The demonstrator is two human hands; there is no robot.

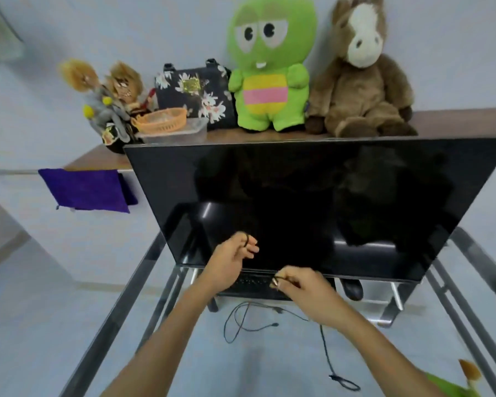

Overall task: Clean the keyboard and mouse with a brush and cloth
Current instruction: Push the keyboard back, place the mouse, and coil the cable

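Observation:
A dark keyboard (251, 283) lies on the glass desk under the lower edge of a big black monitor (312, 196), and my hands cover much of it. A black mouse (352, 287) sits to its right. My left hand (229, 263) hovers over the keyboard's left part, with a thin black cable looped at its fingertips. My right hand (304, 287) pinches the end of a thin black cable (241, 322) above the keyboard's right part. A purple cloth (89, 190) hangs from the shelf edge at the left. I see no brush that I can name for sure.
Loose cable trails over the glass desk (143, 282) toward me. Behind the monitor, a shelf holds a green plush toy (269, 81), a brown plush horse (361, 81), a floral bag (195, 96), an orange basket (162, 118) and dolls. A green and yellowish object (453, 382) pokes in at the bottom right.

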